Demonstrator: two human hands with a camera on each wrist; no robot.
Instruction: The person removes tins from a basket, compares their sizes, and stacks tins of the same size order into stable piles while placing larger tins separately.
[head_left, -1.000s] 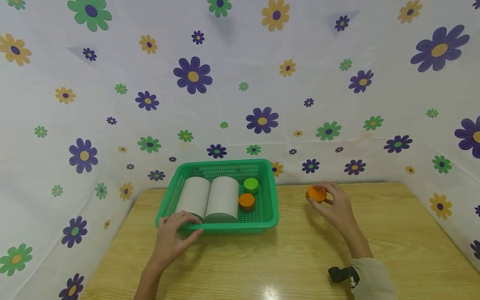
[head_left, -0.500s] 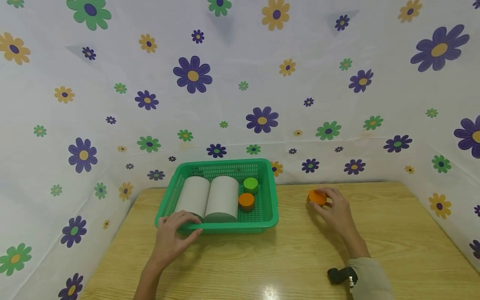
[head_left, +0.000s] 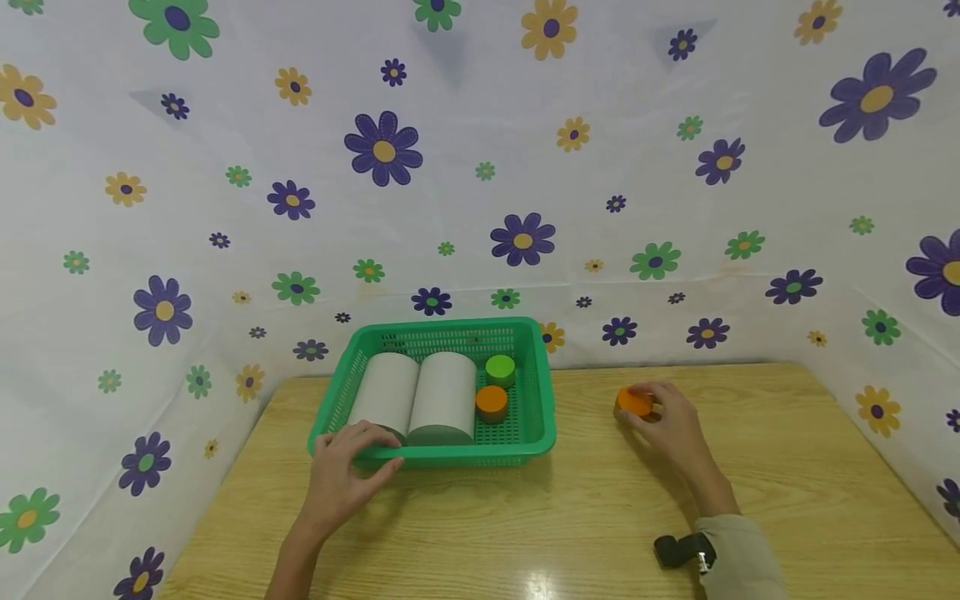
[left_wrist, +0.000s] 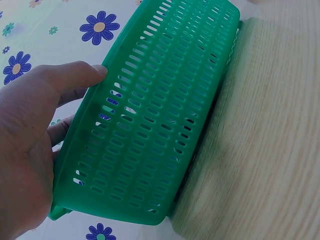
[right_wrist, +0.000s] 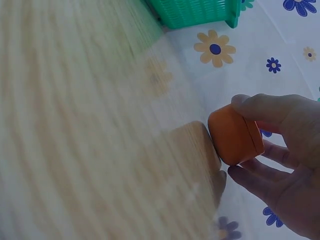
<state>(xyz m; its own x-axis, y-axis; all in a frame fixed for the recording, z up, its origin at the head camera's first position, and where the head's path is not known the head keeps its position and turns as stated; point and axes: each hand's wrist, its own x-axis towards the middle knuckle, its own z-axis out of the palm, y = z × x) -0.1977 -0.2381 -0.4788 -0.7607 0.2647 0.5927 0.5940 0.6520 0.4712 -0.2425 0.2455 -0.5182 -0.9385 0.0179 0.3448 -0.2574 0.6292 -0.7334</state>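
At the near left corner of the green plastic basket (head_left: 480, 454), my left hand (head_left: 341, 479) holds the rim. The left wrist view has its thumb (left_wrist: 82, 75) on the outer side and the other fingers behind the rim. Off to the basket's right, my right hand (head_left: 675, 433) pinches an orange round block (head_left: 634, 403) between thumb and fingers. In the right wrist view that orange block (right_wrist: 231, 134) sits at the wooden surface, its reflection meeting its base. Two white cylinders (head_left: 382, 392) lie side by side inside the basket, beside a second orange round block (head_left: 492, 403) and a green round block (head_left: 500, 371).
Both hands work over a wooden table (head_left: 555, 517) with a glossy top. Behind it and along the sides hangs a white cloth (head_left: 450, 208) printed with flowers. A black wrist mount (head_left: 682, 550) is strapped at the right sleeve (head_left: 738, 558).
The right hand has brought the orange block slightly down and nearer to me. My left hand stays on the basket rim, and the basket has not moved.
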